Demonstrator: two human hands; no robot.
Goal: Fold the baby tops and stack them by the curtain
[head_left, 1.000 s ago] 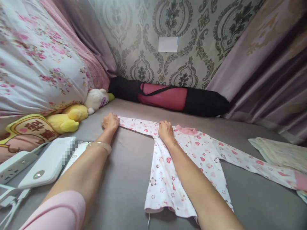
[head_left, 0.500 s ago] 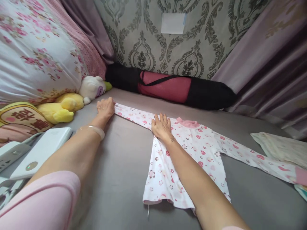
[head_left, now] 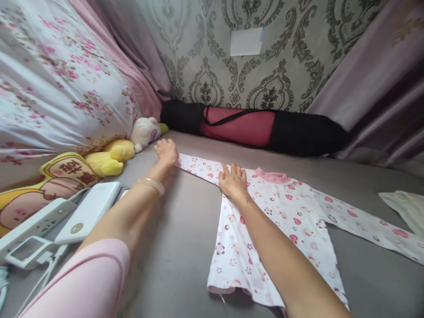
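A long-sleeved shirt (head_left: 274,221), white with pink hearts and flowers and a pink collar, lies spread on the grey sheet. Its left-lying sleeve (head_left: 198,167) stretches straight out to my left hand (head_left: 166,152), whose curled fingers close on the sleeve's end. The cuff there is hidden by the hand. My right hand (head_left: 233,180) rests flat with fingers spread on the shirt's shoulder, where that sleeve begins, and my forearm crosses the shirt's body. The other sleeve (head_left: 371,223) extends to the right edge of view.
Along the wall lies a black and pink mesh bag (head_left: 238,128). To the left are plush toys (head_left: 111,157), a floral pillow (head_left: 66,79), a white power bank (head_left: 91,212) and a power strip (head_left: 39,225) with cables. A folded cloth (head_left: 406,205) is at the right.
The view has shifted left, so everything appears further right. More of the chargers and cables shows. Both hands keep nearly the same places on the shirt.
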